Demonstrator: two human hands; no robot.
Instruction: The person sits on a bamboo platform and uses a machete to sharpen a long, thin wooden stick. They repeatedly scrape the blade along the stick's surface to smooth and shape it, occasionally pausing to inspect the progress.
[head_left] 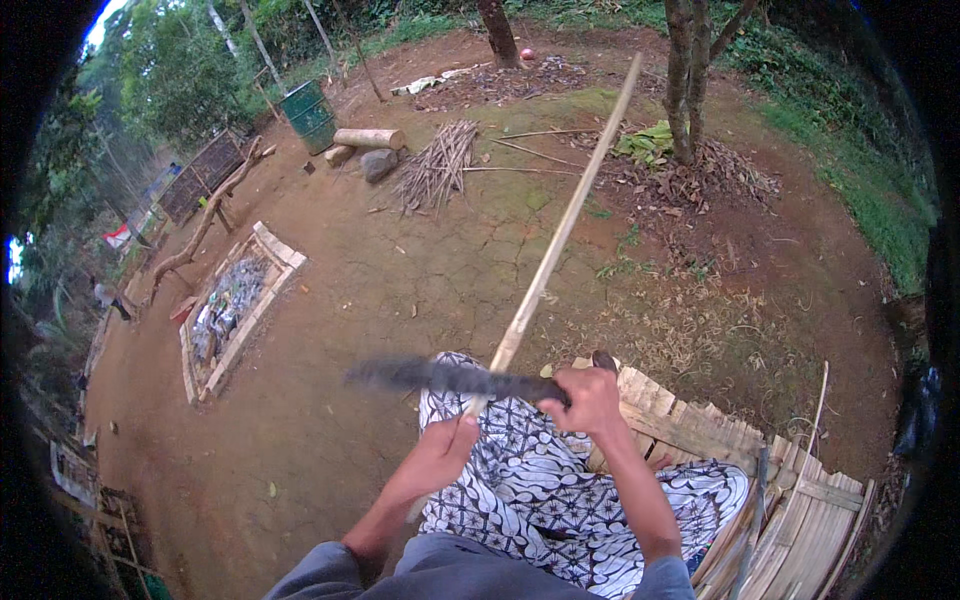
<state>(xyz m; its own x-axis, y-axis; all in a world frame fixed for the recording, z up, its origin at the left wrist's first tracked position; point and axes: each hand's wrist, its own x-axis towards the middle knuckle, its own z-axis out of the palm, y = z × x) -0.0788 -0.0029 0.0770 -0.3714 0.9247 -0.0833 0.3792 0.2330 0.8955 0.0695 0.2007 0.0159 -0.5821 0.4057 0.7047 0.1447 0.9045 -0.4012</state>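
My left hand point(446, 452) is closed round the lower end of a long pale strip, likely bamboo point(567, 225), which slants up and away to the right. In my right hand point(588, 400) is the handle of a dark machete point(430, 375). Its broad blade points left, lies across the strip just above my left hand, and is blurred by motion at the tip. Both hands are over my lap, which is covered by a black and white patterned cloth point(560, 510). Part of the strip below my left hand is hidden.
At my right is a slatted bamboo bench point(810, 530). A framed bed of plastic litter point(228, 305) lies on the ground at left. Farther off are a green drum point(308, 115), a log point(368, 138), a stone point(379, 165), a stick pile point(438, 165) and a tree point(683, 90). Someone point(110, 298) is far left.
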